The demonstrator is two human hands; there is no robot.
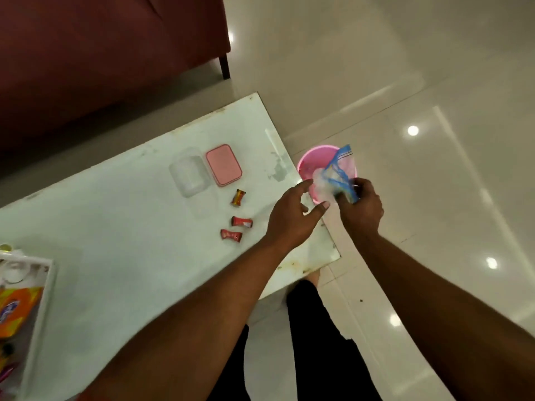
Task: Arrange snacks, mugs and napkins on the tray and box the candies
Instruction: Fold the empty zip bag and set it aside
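While the right grip (362, 209) clasps a blue-and-clear plastic bag (340, 175) above the pink bin (315, 156) at centre right of the frame, the left grip (292, 218) sits just beside the bag, fingers loosely extended, holding nothing. Three wrapped candies (242, 222) lie on the counter (115, 227) near the left grip's left side, untouched, below the clear box (189, 172) and pink lid (223, 164).

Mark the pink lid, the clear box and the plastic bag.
pink lid (223, 164): head view, middle of its flat top.
clear box (189, 172): head view, middle of its see-through body.
plastic bag (339, 168): head view, blue-printed upper part.
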